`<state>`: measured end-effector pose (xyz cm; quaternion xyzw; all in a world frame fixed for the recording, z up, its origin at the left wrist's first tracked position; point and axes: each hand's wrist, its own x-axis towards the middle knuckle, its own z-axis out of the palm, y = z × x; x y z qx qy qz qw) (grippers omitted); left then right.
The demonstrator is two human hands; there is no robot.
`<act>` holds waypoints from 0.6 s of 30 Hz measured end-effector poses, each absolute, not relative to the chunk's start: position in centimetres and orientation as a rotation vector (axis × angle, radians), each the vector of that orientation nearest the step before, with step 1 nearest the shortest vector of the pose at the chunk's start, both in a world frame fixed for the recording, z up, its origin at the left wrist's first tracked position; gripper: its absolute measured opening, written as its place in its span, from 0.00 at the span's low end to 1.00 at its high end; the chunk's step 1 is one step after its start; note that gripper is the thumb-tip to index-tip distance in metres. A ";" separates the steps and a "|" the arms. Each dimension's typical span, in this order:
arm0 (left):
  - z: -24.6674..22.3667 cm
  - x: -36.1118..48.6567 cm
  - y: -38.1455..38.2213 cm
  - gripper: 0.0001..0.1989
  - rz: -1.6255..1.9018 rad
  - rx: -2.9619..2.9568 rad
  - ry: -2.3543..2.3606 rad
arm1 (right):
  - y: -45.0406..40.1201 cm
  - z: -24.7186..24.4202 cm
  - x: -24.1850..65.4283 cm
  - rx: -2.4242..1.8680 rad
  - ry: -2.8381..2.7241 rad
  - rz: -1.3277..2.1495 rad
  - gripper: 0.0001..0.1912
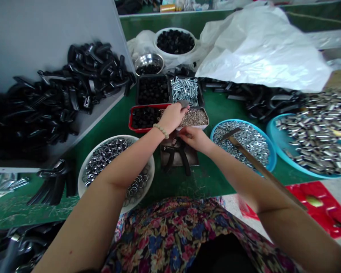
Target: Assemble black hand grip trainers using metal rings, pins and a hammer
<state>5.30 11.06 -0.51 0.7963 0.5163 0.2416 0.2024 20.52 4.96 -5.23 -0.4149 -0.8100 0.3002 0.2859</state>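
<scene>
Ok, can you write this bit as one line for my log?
left hand: pinching grey piece above tray | right hand: over black pliers | hammer: lying across nuts in blue bowl

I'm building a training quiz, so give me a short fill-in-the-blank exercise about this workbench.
The beaded bracelet is on the person's ____ wrist.
The wooden-handled hammer lies across a ____ bowl.
Black-handled ____ lie on a brown board beneath the right hand.

Answers: left; blue; pliers.
</scene>
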 end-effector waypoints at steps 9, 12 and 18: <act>-4.2 -0.6 -1.3 0.07 0.699 1.937 1.487 | 5.4 -7.0 19.8 -1.059 -2.376 0.551 0.07; -5.7 0.1 -2.0 0.08 0.745 2.034 1.521 | 5.0 -7.1 20.0 -1.078 -2.414 0.486 0.07; -5.4 1.1 -2.0 0.13 0.499 2.291 1.606 | 4.3 -7.2 19.9 -1.101 -2.432 0.415 0.09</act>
